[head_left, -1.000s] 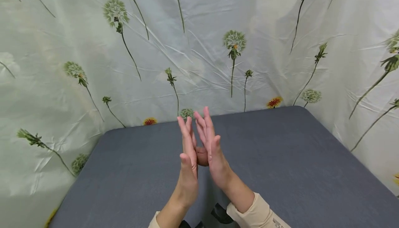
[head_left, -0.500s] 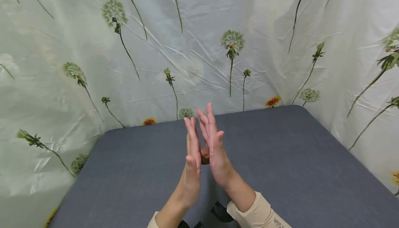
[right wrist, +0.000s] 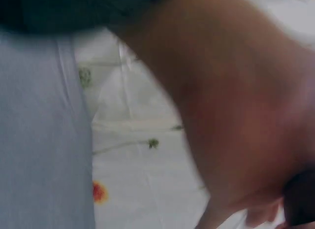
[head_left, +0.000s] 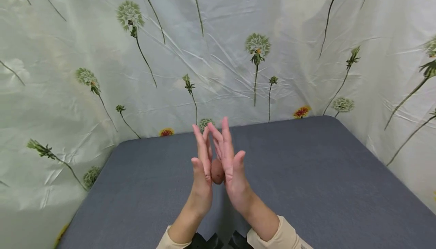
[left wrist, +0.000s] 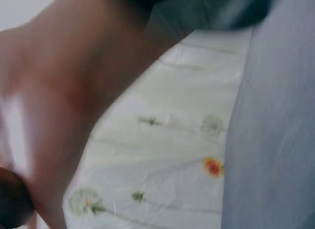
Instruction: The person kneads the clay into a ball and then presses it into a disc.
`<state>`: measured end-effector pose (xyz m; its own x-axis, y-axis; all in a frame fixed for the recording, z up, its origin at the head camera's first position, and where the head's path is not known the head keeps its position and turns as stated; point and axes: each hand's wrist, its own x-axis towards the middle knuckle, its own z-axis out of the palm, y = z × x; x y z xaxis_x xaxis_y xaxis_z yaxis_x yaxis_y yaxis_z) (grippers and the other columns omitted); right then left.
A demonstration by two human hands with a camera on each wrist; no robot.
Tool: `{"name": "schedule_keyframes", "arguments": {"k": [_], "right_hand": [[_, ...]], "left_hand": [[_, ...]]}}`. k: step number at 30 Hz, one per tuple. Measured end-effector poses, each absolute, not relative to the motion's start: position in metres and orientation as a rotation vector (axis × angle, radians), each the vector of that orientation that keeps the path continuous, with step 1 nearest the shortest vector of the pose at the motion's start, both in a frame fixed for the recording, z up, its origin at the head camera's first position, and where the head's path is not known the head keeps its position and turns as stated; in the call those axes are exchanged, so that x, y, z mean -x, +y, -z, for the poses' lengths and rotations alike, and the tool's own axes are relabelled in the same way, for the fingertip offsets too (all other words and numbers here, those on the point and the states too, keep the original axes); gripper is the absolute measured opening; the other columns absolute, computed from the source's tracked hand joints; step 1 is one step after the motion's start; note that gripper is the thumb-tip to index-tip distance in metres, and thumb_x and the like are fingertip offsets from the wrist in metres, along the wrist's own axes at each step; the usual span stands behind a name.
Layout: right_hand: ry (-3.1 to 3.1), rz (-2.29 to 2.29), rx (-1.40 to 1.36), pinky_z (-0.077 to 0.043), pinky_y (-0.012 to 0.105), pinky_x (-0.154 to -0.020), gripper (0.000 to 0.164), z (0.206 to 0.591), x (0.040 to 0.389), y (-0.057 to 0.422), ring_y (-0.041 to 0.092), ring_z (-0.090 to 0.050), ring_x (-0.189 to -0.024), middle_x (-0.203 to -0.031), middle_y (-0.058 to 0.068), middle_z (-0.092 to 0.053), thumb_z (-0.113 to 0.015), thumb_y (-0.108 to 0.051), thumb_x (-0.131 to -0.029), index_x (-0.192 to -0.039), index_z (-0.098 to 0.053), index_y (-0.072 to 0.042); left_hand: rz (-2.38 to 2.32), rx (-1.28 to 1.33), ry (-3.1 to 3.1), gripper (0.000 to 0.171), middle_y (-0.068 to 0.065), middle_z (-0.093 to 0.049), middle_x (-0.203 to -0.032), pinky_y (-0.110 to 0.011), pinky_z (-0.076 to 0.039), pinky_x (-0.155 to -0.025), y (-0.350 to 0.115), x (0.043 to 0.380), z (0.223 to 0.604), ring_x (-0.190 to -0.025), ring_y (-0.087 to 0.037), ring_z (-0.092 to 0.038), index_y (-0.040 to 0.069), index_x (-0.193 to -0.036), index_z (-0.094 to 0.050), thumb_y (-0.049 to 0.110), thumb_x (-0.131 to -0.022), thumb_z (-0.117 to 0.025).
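A brown, rounded lump point(head_left: 217, 171) with small dark specks is held between the two palms, above the table. On its left side my left hand point(head_left: 201, 175) stands upright with straight fingers, its palm pressing against the lump. From the right, my right hand point(head_left: 235, 177) presses with its palm, fingers also straight and pointing up and away. Both thumbs stick up, apart from the lump. In the left wrist view the lump point(left wrist: 14, 199) appears dark at the lower left corner. The right wrist view has part of the lump point(right wrist: 300, 199) at its lower right edge.
A dark grey padded table point(head_left: 143, 188) with rounded corners spreads under the hands. Behind it and along both sides hangs a pale curtain point(head_left: 221, 52) printed with dandelions and orange flowers. Black bands point(head_left: 238, 239) and beige sleeves point(head_left: 272, 234) are at the wrists.
Both hands shifted slightly right, then back left, with the lump between the palms throughout. More of the lump shows now, and its visible surface has changed. The thumbs stand farther apart.
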<state>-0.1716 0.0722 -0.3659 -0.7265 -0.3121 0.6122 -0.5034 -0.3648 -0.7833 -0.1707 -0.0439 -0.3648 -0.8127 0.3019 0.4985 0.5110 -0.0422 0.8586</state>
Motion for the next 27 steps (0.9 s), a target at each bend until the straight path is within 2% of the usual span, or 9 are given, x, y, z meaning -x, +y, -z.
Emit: {"name": "schedule_keyframes", "arguments": {"k": [2, 3, 4, 6, 9, 12, 16, 23, 27], "right_hand": [[-1.680, -2.294, -1.052, -0.019, 0.055, -0.134, 0.079, 0.365, 0.176, 0.079, 0.031, 0.002, -0.170, -0.183, 0.007, -0.006, 0.002, -0.078, -0.104, -0.171, 0.017, -0.040], [-1.684, -2.327, -1.035, -0.029, 0.047, -0.131, 0.079, 0.367, 0.179, 0.081, 0.029, 0.000, -0.170, -0.182, 0.005, -0.006, 0.003, -0.079, -0.103, -0.170, 0.018, -0.041], [-1.689, -2.361, -1.028, -0.039, 0.040, -0.125, 0.079, 0.368, 0.181, 0.081, 0.026, -0.003, -0.170, -0.182, 0.004, -0.007, 0.004, -0.079, -0.102, -0.170, 0.019, -0.041], [-1.699, -2.406, -1.034, -0.049, 0.024, -0.109, 0.080, 0.373, 0.184, 0.079, 0.022, -0.014, -0.168, -0.182, 0.004, -0.007, 0.005, -0.079, -0.101, -0.169, 0.022, -0.040], [-1.718, -2.434, -1.072, -0.047, 0.017, -0.097, 0.083, 0.381, 0.185, 0.070, 0.020, -0.032, -0.160, -0.182, 0.010, -0.003, 0.006, -0.079, -0.101, -0.169, 0.024, -0.035], [-1.758, -2.384, -1.096, -0.033, 0.040, -0.127, 0.085, 0.383, 0.180, 0.062, 0.027, -0.020, -0.166, -0.182, 0.011, 0.001, 0.003, -0.080, -0.102, -0.170, 0.022, -0.032], [-1.782, -2.276, -1.036, 0.000, 0.074, -0.129, 0.085, 0.378, 0.178, 0.065, 0.039, 0.002, -0.169, -0.182, 0.010, -0.003, 0.000, -0.079, -0.104, -0.172, 0.015, -0.030], [-1.689, -2.236, -0.892, -0.005, 0.071, -0.131, 0.085, 0.370, 0.193, 0.092, 0.040, -0.007, -0.169, -0.181, 0.014, -0.015, -0.003, -0.081, -0.103, -0.174, 0.008, -0.034], [-1.714, -2.295, -0.990, -0.019, 0.047, -0.134, 0.086, 0.379, 0.197, 0.085, 0.040, -0.007, -0.168, -0.181, 0.017, -0.011, 0.000, -0.079, -0.104, -0.173, 0.014, -0.030]], "left_hand": [[1.942, 0.943, -2.046, 0.079, 0.008, 0.023, -0.179, -0.064, -0.013, -0.129, -0.037, 0.166, 0.366, -0.168, -0.024, -0.002, 0.038, -0.166, 0.028, 0.079, -0.103, 0.005], [1.937, 0.961, -2.037, 0.078, 0.011, 0.024, -0.179, -0.074, 0.007, -0.126, -0.035, 0.163, 0.366, -0.166, -0.022, 0.022, 0.039, -0.166, 0.027, 0.079, -0.103, 0.005], [1.930, 0.978, -2.025, 0.077, 0.012, 0.024, -0.178, -0.080, 0.021, -0.118, -0.033, 0.161, 0.365, -0.164, -0.020, 0.029, 0.040, -0.166, 0.026, 0.079, -0.103, 0.005], [1.911, 1.000, -1.998, 0.079, 0.012, 0.023, -0.179, -0.081, 0.023, -0.115, -0.034, 0.159, 0.362, -0.164, -0.021, 0.030, 0.040, -0.166, 0.026, 0.080, -0.102, 0.004], [1.895, 0.945, -1.985, 0.083, 0.010, 0.018, -0.180, -0.080, 0.021, -0.118, -0.042, 0.164, 0.357, -0.166, -0.025, 0.026, 0.040, -0.166, 0.028, 0.084, -0.100, 0.002], [1.920, 0.846, -2.000, 0.088, 0.007, 0.017, -0.181, -0.077, 0.018, -0.122, -0.051, 0.176, 0.358, -0.167, -0.031, 0.022, 0.037, -0.166, 0.030, 0.086, -0.099, -0.001], [1.967, 0.822, -2.030, 0.087, 0.002, 0.018, -0.181, -0.071, 0.015, -0.127, -0.050, 0.184, 0.368, -0.167, -0.030, 0.022, 0.034, -0.166, 0.030, 0.084, -0.101, 0.000], [1.948, 0.999, -2.073, 0.079, 0.007, 0.022, -0.179, -0.081, 0.009, -0.121, -0.021, 0.163, 0.378, -0.167, -0.023, 0.023, 0.037, -0.167, 0.026, 0.078, -0.104, 0.003], [1.847, 1.015, -2.026, 0.080, 0.006, 0.021, -0.180, -0.083, 0.014, -0.118, -0.025, 0.160, 0.371, -0.166, -0.024, 0.024, 0.034, -0.168, 0.024, 0.077, -0.105, 0.001]]}}
